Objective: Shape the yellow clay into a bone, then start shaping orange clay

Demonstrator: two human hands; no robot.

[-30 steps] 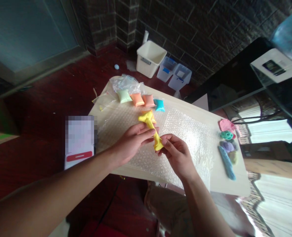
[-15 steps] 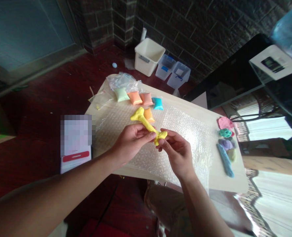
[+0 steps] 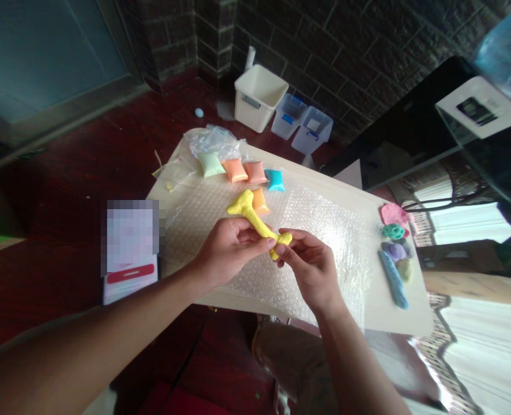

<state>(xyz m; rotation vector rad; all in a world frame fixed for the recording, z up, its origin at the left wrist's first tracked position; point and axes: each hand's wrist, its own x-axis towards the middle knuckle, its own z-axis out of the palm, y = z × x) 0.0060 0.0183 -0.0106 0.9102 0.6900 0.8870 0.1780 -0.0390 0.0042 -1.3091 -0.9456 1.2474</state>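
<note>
A yellow piece of modelling clay, shaped like a bone with forked ends, is held between my two hands above the bubble wrap. My left hand is closed around its lower shaft, the thumb lying on top. The fingers of my right hand pinch the forked near end. Just behind the clay lies an orange packet. Farther back, a row holds a pale green packet, an orange packet, a salmon packet and a blue packet.
Bubble wrap covers much of the table. Along the right edge lie pink clay, green clay, purple clay and a blue clay roll. Crumpled clear plastic sits at the back left. A white bin stands beyond.
The yellow clay has turned: its far end swung left, and its near forked end now faces my right fingers. Over the last half second the hands have barely moved.
</note>
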